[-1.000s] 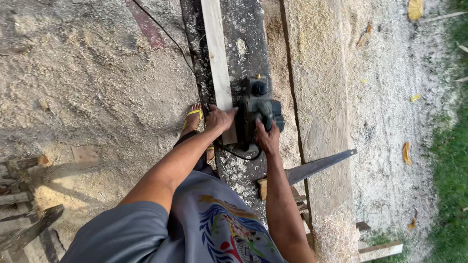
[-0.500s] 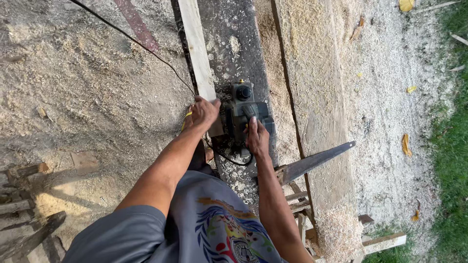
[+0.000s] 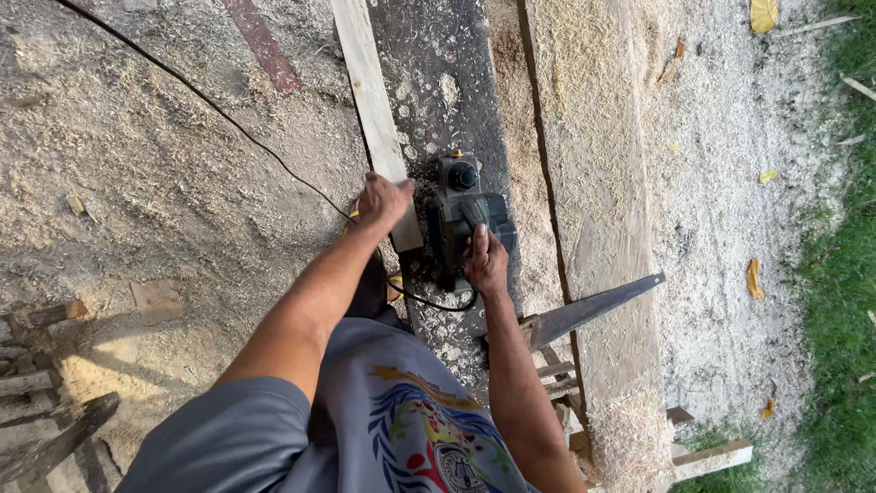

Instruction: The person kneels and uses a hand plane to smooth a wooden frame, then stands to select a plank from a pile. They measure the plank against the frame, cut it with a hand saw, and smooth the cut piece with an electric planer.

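Note:
My right hand (image 3: 485, 262) grips the rear handle of a dark electric planer (image 3: 464, 208) that rests on a dark, sawdust-speckled plank (image 3: 438, 82). My left hand (image 3: 381, 201) presses on the near end of a narrow pale wooden strip (image 3: 370, 87) lying along the plank's left edge. The planer's black cord (image 3: 228, 128) loops under my right wrist and runs away over the sawdust ground at the upper left.
A wide pale board (image 3: 593, 183) heaped with shavings lies to the right of the dark plank. A hand saw blade (image 3: 593, 310) sticks out beneath my right forearm. Dark timber offcuts (image 3: 46, 411) lie at lower left; grass (image 3: 844, 274) borders the right.
The planer and both hands have moved farther along the plank, away from me. My left hand has shifted from beside the planer onto the end of the pale strip.

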A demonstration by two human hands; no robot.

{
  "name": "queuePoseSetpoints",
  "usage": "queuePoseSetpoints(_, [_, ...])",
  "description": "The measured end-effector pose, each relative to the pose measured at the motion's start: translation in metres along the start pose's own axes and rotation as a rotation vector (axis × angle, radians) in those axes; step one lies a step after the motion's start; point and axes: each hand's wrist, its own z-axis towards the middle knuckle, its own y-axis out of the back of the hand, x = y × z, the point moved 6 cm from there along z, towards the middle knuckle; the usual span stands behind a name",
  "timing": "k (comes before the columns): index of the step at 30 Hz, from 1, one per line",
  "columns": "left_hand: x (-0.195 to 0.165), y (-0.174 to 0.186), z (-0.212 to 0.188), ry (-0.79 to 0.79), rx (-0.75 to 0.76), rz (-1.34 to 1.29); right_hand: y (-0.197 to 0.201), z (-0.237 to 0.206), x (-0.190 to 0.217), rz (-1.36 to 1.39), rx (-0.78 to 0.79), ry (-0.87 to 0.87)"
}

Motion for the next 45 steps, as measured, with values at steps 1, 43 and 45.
queuePoseSetpoints(1, [-0.002, 0.006, 0.003, 0.006, 0.036, -0.009, -0.002, -0.001, 0.001, 0.09, 0.012, -0.039])
queuePoseSetpoints(43, [0.039, 0.004, -0.179, -0.919, 0.035, 0.49, -0.026, -0.187, 0.017, -0.372, 0.108, 0.321])
queuePoseSetpoints(45, [0.041, 0.001, -0.179, -0.905, 0.079, 0.502, -0.024, -0.189, 0.018, -0.376, 0.112, 0.33])
